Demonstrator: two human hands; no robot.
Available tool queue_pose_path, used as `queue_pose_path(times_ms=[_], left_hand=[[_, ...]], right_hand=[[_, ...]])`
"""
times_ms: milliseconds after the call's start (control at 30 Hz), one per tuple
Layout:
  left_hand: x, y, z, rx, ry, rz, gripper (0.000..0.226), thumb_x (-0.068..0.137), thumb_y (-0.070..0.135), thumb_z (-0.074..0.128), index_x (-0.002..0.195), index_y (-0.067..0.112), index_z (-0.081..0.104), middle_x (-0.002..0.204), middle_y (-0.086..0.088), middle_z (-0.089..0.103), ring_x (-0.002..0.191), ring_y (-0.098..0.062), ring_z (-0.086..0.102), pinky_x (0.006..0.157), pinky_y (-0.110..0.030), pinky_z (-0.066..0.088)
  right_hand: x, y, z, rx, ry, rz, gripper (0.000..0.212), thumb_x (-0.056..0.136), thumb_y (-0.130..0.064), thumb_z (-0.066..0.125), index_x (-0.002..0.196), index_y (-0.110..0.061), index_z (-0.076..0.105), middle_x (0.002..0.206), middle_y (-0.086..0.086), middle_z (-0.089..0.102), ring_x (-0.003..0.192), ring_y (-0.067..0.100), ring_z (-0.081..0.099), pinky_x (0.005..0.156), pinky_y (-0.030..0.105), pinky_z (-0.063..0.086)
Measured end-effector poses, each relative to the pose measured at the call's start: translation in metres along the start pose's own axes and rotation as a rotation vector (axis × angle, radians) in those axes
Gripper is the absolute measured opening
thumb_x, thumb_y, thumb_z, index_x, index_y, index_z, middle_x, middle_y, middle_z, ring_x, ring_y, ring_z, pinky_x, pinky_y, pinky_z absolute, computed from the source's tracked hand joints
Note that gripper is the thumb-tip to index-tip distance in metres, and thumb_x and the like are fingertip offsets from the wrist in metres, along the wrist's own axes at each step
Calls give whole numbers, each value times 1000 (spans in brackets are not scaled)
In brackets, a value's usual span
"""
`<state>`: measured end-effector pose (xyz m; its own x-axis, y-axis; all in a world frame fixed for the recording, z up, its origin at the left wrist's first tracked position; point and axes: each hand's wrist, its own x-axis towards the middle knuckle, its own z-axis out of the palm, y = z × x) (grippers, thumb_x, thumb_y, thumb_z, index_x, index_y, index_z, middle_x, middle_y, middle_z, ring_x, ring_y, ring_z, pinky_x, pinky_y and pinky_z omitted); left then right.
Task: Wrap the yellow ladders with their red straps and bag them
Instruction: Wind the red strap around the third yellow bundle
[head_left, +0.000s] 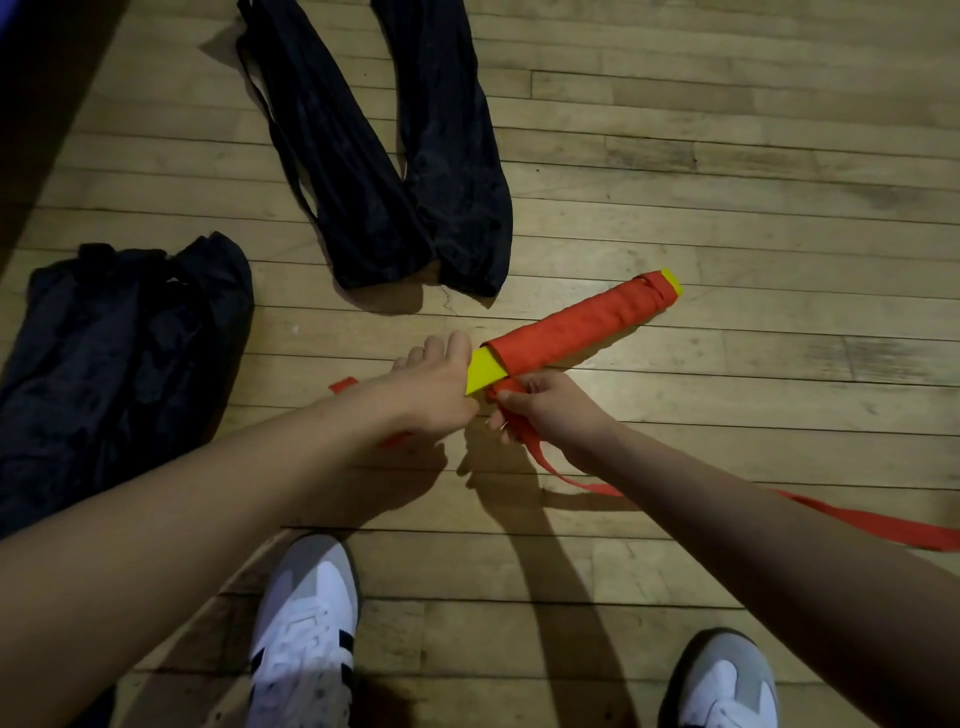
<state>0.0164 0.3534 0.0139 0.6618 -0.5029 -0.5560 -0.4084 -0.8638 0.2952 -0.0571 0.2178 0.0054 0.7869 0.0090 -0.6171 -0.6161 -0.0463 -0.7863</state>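
A bundled yellow ladder (484, 370) is held above the wooden floor, most of its length wound in red strap (571, 325), with yellow showing at both ends. My left hand (434, 384) grips the bundle's near yellow end. My right hand (545, 405) pinches the loose red strap just below the bundle; the strap's tail (883, 527) trails off to the right past my forearm. A short red piece (343, 385) shows behind my left wrist.
Two flat black bags (374, 156) lie on the floor ahead. A fuller black bag (114, 353) sits at the left. My two white shoes (306, 634) stand on the floorboards (727, 156) at the bottom.
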Motion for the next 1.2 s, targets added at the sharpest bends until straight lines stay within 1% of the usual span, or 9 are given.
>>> queue_pose_path(times_ms=[167,267,367,533,667,800,867,967,1200], left_hand=[[-2,-2,-1,99,48,95,60,83,28,69,130,14,36,124,-8,50,109,-26,55,86,-41,52],[-2,-4,2,183,125,149,42,86,30,63,122,14,48,118,-7,46,112,-24,48,85,-33,47],[-6,-1,4,162,197,117,37,87,15,61,118,17,41,119,-8,40,101,-24,50,70,-31,44],[-8,6,11,178,141,-23,42,92,15,53,123,14,25,99,-8,56,76,-25,55,59,-34,40],[-7,8,16,43,46,32,47,97,33,43,135,13,22,125,-17,46,106,-32,53,82,-41,43],[-10,12,17,-17,-1,7,56,103,32,34,149,14,9,142,-20,31,127,-34,38,103,-44,34],[-8,13,15,3,73,-45,59,100,31,45,148,10,17,140,-18,34,124,-32,42,99,-41,39],[-5,10,7,79,133,-70,48,88,36,64,125,11,47,124,-11,46,105,-27,54,82,-37,48],[-5,10,9,118,148,-87,45,89,15,61,125,15,34,105,-9,51,80,-22,56,59,-31,48]], right_hand=[[-3,6,-7,-21,61,42,19,98,-6,48,83,-3,59,65,4,66,47,10,56,50,19,46],[-4,6,-7,8,86,42,17,98,-5,48,89,0,61,65,4,64,48,11,55,53,22,46],[-3,1,-7,71,88,33,17,99,-4,46,92,-2,61,64,5,62,51,13,55,55,24,44],[-1,0,0,97,123,45,22,98,-3,46,81,-5,60,64,5,62,49,13,53,53,24,44],[0,3,-2,171,200,73,23,96,1,48,77,-5,59,65,7,62,46,12,52,50,21,44],[2,5,-7,189,219,95,16,95,0,49,85,-3,60,66,7,62,46,13,53,50,23,43],[4,5,-9,165,220,94,14,96,-1,49,89,-3,60,65,6,62,47,13,53,51,23,43],[5,6,-7,138,206,101,17,96,0,47,84,-5,58,66,7,61,48,14,51,53,25,41],[8,3,-4,78,158,103,14,94,-4,54,98,3,66,68,4,63,59,12,53,55,23,41]])
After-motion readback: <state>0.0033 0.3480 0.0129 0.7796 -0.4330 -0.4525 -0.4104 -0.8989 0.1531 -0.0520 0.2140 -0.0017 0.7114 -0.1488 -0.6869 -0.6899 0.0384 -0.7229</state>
